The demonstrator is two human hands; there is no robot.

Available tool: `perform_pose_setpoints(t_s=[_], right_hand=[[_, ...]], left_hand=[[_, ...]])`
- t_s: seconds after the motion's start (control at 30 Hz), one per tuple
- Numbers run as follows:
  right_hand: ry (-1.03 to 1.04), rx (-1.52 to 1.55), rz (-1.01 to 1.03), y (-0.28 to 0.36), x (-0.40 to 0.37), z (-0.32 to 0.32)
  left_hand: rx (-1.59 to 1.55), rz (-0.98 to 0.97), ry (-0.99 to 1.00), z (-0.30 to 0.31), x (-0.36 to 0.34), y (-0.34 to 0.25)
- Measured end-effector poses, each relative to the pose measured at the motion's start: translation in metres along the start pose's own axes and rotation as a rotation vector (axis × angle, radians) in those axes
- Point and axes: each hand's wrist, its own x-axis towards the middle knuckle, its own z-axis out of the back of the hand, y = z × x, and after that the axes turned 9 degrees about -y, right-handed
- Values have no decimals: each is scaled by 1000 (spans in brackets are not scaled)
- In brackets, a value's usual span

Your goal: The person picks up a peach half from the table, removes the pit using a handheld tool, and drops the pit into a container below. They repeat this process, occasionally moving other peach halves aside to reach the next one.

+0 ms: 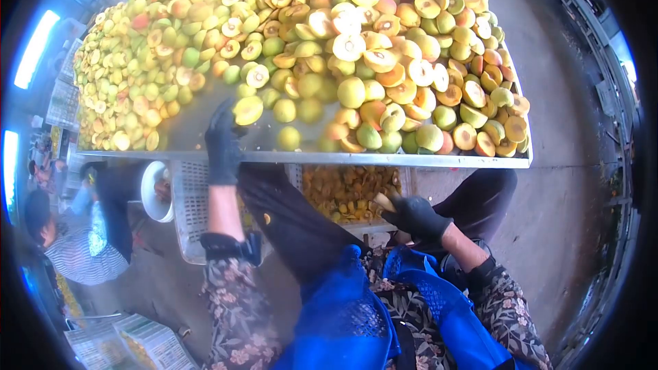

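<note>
A large heap of halved peaches [349,48], yellow-green with some red blush, covers a metal-edged table [308,158] before me. My left hand [225,140], in a dark glove, reaches over the table's near edge. Its fingers are stretched out, right beside a yellow peach half [248,110]. Below the edge, my right hand [419,218], also dark-gloved, is closed round a short beige-handled tool [385,202]. Only one end of the tool shows; the rest is hidden in the fist.
Under the table, between my knees, a crate [406,181] holds brownish-yellow pieces. A white plastic basket [190,212] and a white bucket [157,192] stand to the left. Another person [89,247] sits farther left, near more crates [137,342].
</note>
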Motion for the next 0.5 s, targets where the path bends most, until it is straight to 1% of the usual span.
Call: perform_pose_setpoints(t_s=[0.03,0.07,0.1,0.13,0.2,0.27,0.33,0.37,0.4,0.47,0.5], right_hand=[[-97,78,86,9,8,0],[-197,152,165,18,16,0],[-123,480,26,35,24,8],[-57,806,-111,50,35,16],[-53,924,-200,54,54,23],[-231,957,-166,54,66,29],[-338,1002,-202,50,62,39],[-353,1038,-258,52,58,46],[-362,1078,-315,51,55,49],[-457,1012,-276,34,56,39],[-478,983,-264,31,54,37]], left_hand=[[2,-81,12,-11,-20,-8],[-34,-101,38,-29,-35,-8],[-70,-120,65,-46,-50,-7],[-143,-87,102,-69,-59,-4],[-425,173,140,-111,-63,6],[136,-132,271,-138,-71,-6],[460,-501,178,-150,-70,14],[624,-687,123,-152,-68,26],[494,-583,127,-153,-75,23],[244,-362,118,-152,-92,6],[226,-305,159,-151,-96,1]])
